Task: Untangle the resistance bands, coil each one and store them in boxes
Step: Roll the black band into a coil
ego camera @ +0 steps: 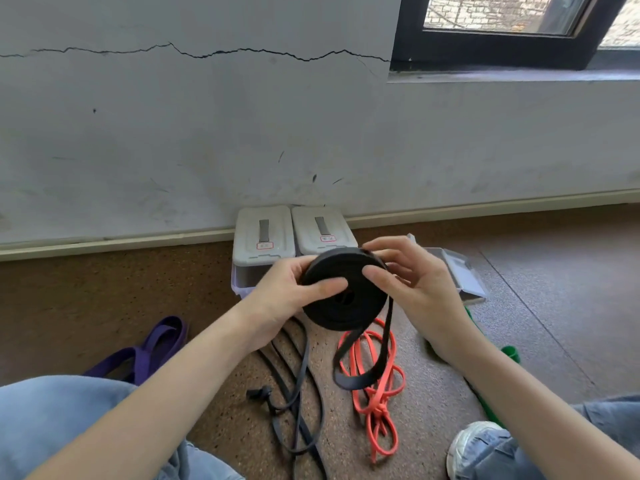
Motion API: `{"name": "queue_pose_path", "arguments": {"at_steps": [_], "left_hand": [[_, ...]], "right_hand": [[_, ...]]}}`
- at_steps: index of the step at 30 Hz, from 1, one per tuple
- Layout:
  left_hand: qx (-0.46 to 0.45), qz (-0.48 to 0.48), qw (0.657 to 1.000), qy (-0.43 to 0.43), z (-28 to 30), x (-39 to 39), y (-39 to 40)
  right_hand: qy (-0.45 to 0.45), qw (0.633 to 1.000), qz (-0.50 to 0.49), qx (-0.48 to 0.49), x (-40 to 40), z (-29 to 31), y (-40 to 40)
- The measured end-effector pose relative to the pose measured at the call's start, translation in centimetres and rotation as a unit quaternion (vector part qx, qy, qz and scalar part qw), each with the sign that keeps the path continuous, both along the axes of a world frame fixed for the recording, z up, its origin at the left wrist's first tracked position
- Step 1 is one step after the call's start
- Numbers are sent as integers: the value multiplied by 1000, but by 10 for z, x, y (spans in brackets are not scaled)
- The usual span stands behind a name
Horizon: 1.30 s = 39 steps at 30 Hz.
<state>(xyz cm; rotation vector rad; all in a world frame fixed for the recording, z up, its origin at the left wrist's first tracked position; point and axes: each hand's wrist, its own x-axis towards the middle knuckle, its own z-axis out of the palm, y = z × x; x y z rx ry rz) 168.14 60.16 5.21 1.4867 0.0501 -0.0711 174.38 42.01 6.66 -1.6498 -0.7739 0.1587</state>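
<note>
A wide black band (346,292) is wound into a thick coil held up in front of me, with a loose tail (363,372) hanging below it. My left hand (287,299) grips the coil's left side, thumb across its face. My right hand (412,282) holds the right side, thumb on the face and fingers over the rim. On the floor below lie a knotted orange band (377,403), a thin dark band (298,393), a purple band (152,351) at the left and a green band (491,386) partly hidden by my right forearm.
Two grey lidded boxes (263,237) (322,230) stand against the wall's baseboard. A clear open box (464,275) lies to the right behind my right hand. My knees in jeans and a white shoe (471,448) frame the brown floor.
</note>
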Motion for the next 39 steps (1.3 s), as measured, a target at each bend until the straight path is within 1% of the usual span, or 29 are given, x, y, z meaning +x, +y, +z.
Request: {"name": "queue_pose_path", "arguments": {"at_steps": [2,5,8,11,15,17,20,23,25,27,29,32,36,39], "left_hand": [[-54,60,997,-2,6,3,4],[-176,143,974,-12,16,8,9],[-259,161,952,3,18,9,1],[-288,185,939,24,14,9,-9],[-307,198,931,6,10,9,-13],[-290,185,939,5,6,7,-15],[-207,139,968,16,7,6,-6],[-95,92,991,-4,19,3,18],[-22,45,999,-12,23,1,20],[32,30,999,-2,21,2,9],[19,46,999,18,18,4,1],[1,47,998,50,18,6,-2],[2,97,995,20,14,6,-7],[-40,158,987,12,11,9,-4]], "right_hand": [[50,998,-12,34,5,2,-3],[77,997,4,21,5,-1,0],[99,994,20,36,-2,-5,8],[155,985,21,70,-7,-9,11],[197,975,21,100,-8,-8,12],[190,977,1,94,-8,-9,11],[172,982,-16,74,-1,-6,6],[123,991,37,38,7,4,-1],[89,993,74,-9,7,7,-1],[70,994,77,-41,4,3,0],[76,995,52,-34,4,0,1],[107,994,19,-2,4,-2,1],[135,991,-6,23,4,-4,4],[154,988,6,-2,1,-13,8]]}}
